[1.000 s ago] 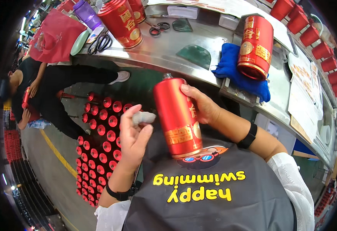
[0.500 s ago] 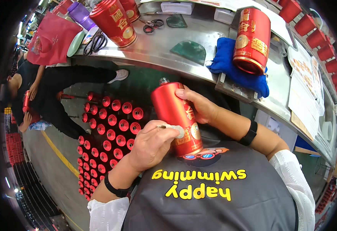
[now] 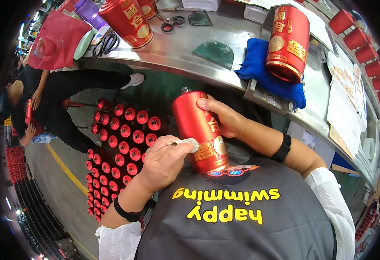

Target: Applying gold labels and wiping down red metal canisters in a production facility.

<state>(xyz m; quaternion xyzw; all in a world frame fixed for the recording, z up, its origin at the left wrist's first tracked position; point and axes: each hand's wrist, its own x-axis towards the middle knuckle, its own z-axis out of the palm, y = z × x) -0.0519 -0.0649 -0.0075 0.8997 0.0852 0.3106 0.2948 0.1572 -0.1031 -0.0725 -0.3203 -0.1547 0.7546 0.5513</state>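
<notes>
A red bottle (image 3: 189,119) with gold lettering and a short dark neck leans across my lap, its base against my dark apron (image 3: 242,234). My right hand (image 3: 228,118) wraps its far right side, the thumb lying on the upper wall; the other fingers are hidden behind it. My left hand (image 3: 160,162) is closed in a pinch on a small greyish-white pad (image 3: 191,143) at the bottle's lower left side. Whether the pad is touching the bottle I cannot tell.
On the metal bench (image 3: 164,54) are another red bottle (image 3: 287,45) on a blue cloth (image 3: 253,60), scissors (image 3: 172,24), black-handled scissors (image 3: 106,43) and a green scraper-like plate (image 3: 216,53). Several red bottles (image 3: 125,130) stand in rows at left. A seated co-worker (image 3: 38,91) holds one.
My left hand has moved slightly left and up with the pad, uncovering more of the gold lettering low on the bottle. My right hand keeps its hold.
</notes>
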